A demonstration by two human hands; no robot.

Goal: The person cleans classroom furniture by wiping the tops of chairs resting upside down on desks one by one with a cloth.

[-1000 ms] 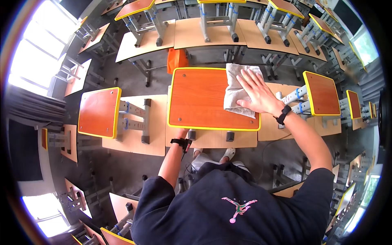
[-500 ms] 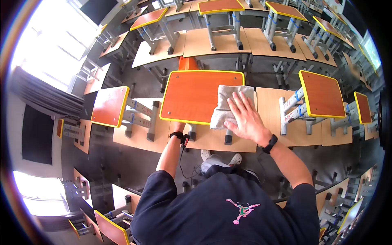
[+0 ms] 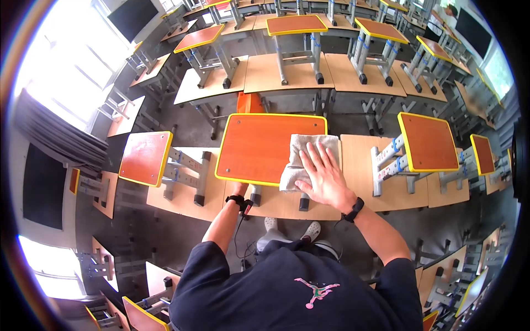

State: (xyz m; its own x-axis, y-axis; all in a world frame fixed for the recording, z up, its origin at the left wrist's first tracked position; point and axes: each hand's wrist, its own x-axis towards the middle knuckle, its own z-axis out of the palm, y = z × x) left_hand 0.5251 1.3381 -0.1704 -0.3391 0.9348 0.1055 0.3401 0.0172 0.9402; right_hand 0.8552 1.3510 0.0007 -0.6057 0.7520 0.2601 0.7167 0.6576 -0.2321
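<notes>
A stool with a red-brown seat point(image 3: 251, 149) and yellow rim stands upside-right on a light wood desk point(image 3: 270, 201) in front of me. My right hand point(image 3: 326, 179) lies flat, fingers spread, on a folded grey cloth point(image 3: 298, 146). The cloth covers the right end of the seat and hangs over its edge. Below the near edge of the seat is my left hand point(image 3: 240, 189), mostly hidden under it, so its fingers do not show. A black strap with a small device and a cable is on that wrist.
Stools lie tipped over on the desks to the left point(image 3: 146, 157) and right point(image 3: 429, 142). Another row of desks point(image 3: 290, 71) with upright stools stands ahead. An orange object point(image 3: 249, 103) is behind my desk. A person point(image 3: 443, 22) is at the far right.
The view has tilted up, so the desks and stools sit lower in the frame. A person now shows at the far right. Cloth and right hand keep nearly the same place on the seat.
</notes>
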